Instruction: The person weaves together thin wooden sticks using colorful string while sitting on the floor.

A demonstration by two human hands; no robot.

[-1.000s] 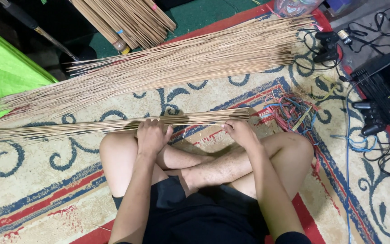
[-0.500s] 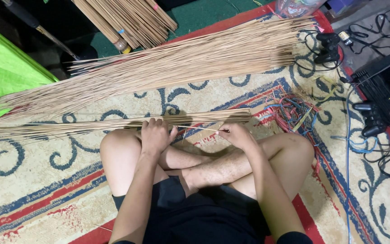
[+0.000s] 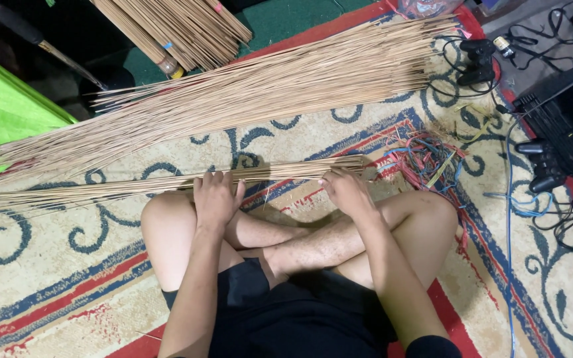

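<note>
Over crossed legs, left hand (image 3: 215,195), right hand (image 3: 343,187), palms down on stick bundle (image 3: 167,182)

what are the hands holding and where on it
Both rest on the small stick bundle lying on the rug. Left hand grips near its middle, right hand near its blunt right end. Whether fingers close fully around it cannot be told.

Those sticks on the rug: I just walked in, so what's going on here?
A person sits cross-legged on a patterned rug. Both hands rest on a thin bundle of sticks lying across in front of the knees: left hand mid-bundle, right hand near its end. A bigger pile of sticks lies beyond.
</note>
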